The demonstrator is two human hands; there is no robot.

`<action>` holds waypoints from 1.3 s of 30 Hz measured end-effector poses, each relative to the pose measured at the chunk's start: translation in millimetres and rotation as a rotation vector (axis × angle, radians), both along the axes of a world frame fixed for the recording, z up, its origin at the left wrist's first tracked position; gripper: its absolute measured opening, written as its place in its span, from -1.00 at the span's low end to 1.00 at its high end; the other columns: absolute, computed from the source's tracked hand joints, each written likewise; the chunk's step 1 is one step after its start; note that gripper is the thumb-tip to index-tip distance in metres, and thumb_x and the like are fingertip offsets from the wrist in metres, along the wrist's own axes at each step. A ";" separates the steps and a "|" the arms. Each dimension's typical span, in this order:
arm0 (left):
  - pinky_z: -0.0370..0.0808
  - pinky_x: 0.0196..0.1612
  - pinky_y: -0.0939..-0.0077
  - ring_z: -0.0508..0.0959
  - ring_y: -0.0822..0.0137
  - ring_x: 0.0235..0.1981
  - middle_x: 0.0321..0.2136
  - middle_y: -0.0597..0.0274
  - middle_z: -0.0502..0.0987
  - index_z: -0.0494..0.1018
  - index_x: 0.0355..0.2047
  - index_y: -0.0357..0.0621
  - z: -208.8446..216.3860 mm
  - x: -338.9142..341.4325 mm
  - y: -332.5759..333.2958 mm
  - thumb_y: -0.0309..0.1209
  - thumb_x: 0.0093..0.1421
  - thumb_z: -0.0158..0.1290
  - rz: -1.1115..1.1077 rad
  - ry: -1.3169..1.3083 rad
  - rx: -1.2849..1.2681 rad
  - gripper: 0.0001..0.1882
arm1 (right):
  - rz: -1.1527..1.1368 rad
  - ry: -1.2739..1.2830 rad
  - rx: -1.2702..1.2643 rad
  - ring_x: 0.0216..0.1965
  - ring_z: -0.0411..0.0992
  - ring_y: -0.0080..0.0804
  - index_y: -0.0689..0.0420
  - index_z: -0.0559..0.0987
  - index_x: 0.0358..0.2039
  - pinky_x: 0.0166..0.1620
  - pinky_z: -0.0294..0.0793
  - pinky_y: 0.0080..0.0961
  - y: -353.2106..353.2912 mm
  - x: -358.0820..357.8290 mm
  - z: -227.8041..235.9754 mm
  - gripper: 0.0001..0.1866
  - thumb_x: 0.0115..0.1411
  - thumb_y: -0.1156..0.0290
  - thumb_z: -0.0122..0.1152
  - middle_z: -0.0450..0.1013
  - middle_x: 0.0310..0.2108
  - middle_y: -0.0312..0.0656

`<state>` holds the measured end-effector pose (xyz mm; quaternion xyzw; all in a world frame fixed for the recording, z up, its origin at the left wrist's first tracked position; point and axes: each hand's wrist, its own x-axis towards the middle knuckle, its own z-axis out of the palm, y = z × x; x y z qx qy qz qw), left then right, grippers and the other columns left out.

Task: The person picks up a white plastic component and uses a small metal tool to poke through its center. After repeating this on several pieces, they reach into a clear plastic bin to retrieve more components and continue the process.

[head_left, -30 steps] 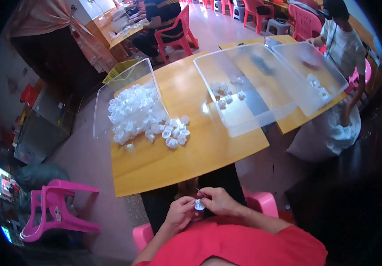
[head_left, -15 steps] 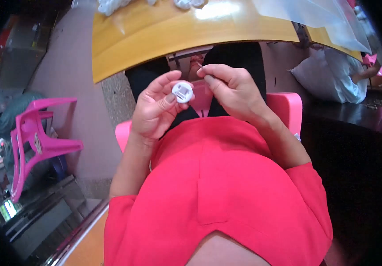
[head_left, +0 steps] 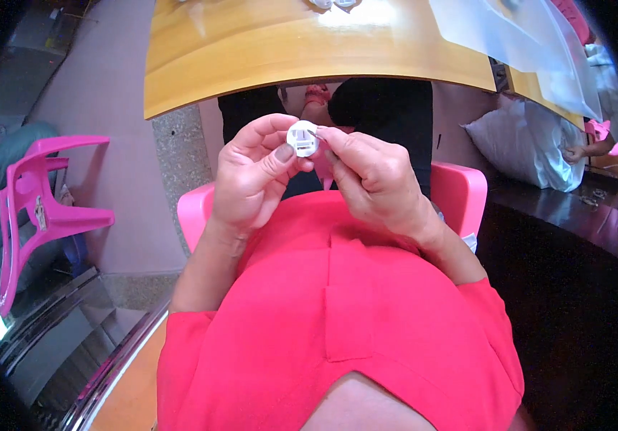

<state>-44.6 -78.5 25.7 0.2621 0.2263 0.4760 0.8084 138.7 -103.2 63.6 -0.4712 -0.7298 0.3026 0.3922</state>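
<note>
Between the thumb and fingers of my left hand (head_left: 255, 165) is a small round white plastic piece (head_left: 302, 141) with slots and raised ribs on its upward face. My right hand (head_left: 370, 169) is closed in a pinch at the right edge of that piece. A thin dark metal bit (head_left: 312, 133) juts from its fingertips onto the face of the disc; its exact kind is too small to make out. Both hands are above my lap, just short of the table edge.
A yellow wooden table (head_left: 309, 54) spans the front, with a translucent plastic sheet (head_left: 510, 47) at its right. Pink chair arms (head_left: 458, 197) flank me. A pink plastic chair (head_left: 50, 205) stands at left. Another person's hand (head_left: 574, 154) touches a white sack (head_left: 521, 144) at right.
My right hand has come down and left, bringing the thin metal bit onto the white disc. Before, the two were apart. The left hand has turned the disc slightly. The view has shifted a little.
</note>
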 end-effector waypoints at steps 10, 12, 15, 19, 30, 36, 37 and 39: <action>0.44 0.00 0.50 0.49 0.35 -0.10 -0.10 0.07 0.49 0.39 -0.05 -0.32 -12.6 18.2 12.5 -0.67 0.12 0.07 0.162 0.119 0.058 -0.65 | -0.120 0.275 -0.299 -0.49 0.41 -0.65 0.35 0.51 -0.22 -0.45 0.42 -0.71 44.5 -10.2 -1.8 -0.81 0.12 0.61 0.16 0.48 -0.46 -0.24; 0.45 0.00 0.50 0.50 0.36 -0.13 -0.14 0.08 0.50 0.40 -0.06 -0.32 -12.0 21.1 11.5 -0.68 0.12 0.06 0.125 0.086 0.040 -0.66 | -0.101 0.182 -0.194 -0.51 0.42 -0.65 0.35 0.51 -0.25 -0.49 0.41 -0.71 54.4 -8.1 -5.8 -0.81 0.09 0.63 0.15 0.48 -0.45 -0.21; 0.49 -0.05 0.42 0.52 0.32 -0.18 -0.21 0.08 0.52 0.41 -0.10 -0.32 -16.3 20.7 16.6 -0.64 0.15 0.05 0.144 0.032 -0.024 -0.72 | -0.082 0.182 -0.113 -0.50 0.44 -0.64 0.36 0.51 -0.26 -0.49 0.43 -0.71 61.8 -9.9 -15.4 -0.82 0.09 0.63 0.14 0.48 -0.43 -0.18; 0.54 -0.15 0.25 0.55 0.23 -0.23 -0.26 0.04 0.54 0.41 -0.22 -0.28 -27.7 15.7 29.7 -0.57 0.20 0.01 0.052 -0.152 -0.211 -0.86 | -0.038 0.214 -0.227 -0.44 0.46 -0.61 0.35 0.52 -0.24 -0.42 0.47 -0.70 61.3 -9.2 -15.0 -0.81 0.09 0.65 0.14 0.50 -0.39 -0.18; 0.47 -0.03 0.41 0.50 0.29 -0.09 -0.08 0.05 0.48 0.40 -0.06 -0.36 -17.8 18.6 32.2 -0.55 0.10 0.14 0.134 0.207 0.130 -0.63 | -0.095 0.394 -0.458 -0.54 0.44 -0.66 0.35 0.50 -0.22 -0.50 0.43 -0.72 57.4 -0.6 -15.3 -0.84 0.17 0.59 0.11 0.48 -0.50 -0.26; 0.55 -0.24 0.55 0.56 0.37 -0.34 -0.28 0.07 0.55 0.41 -0.11 -0.39 -4.4 3.4 42.6 -0.59 0.12 0.12 -0.004 0.314 0.133 -0.70 | -0.039 0.358 -0.343 -0.55 0.45 -0.62 0.36 0.51 -0.25 -0.53 0.45 -0.70 60.7 -6.2 -12.8 -0.87 0.16 0.65 0.09 0.47 -0.47 -0.21; 0.55 -0.24 0.55 0.56 0.37 -0.34 -0.28 0.07 0.55 0.41 -0.11 -0.39 -5.1 2.9 43.4 -0.59 0.12 0.12 0.002 0.315 0.129 -0.70 | -0.032 0.365 -0.351 -0.53 0.47 -0.57 0.37 0.51 -0.24 -0.51 0.45 -0.67 60.9 -7.8 -11.4 -0.85 0.17 0.64 0.08 0.47 -0.46 -0.18; 0.56 -0.20 0.50 0.56 0.33 -0.28 -0.26 0.05 0.54 0.39 -0.08 -0.38 -6.7 2.2 44.4 -0.61 0.13 0.10 0.050 0.257 0.061 -0.68 | -0.038 0.226 -0.237 -0.52 0.47 -0.55 0.37 0.51 -0.22 -0.49 0.45 -0.65 62.7 -3.6 -17.4 -0.84 0.17 0.65 0.08 0.47 -0.47 -0.16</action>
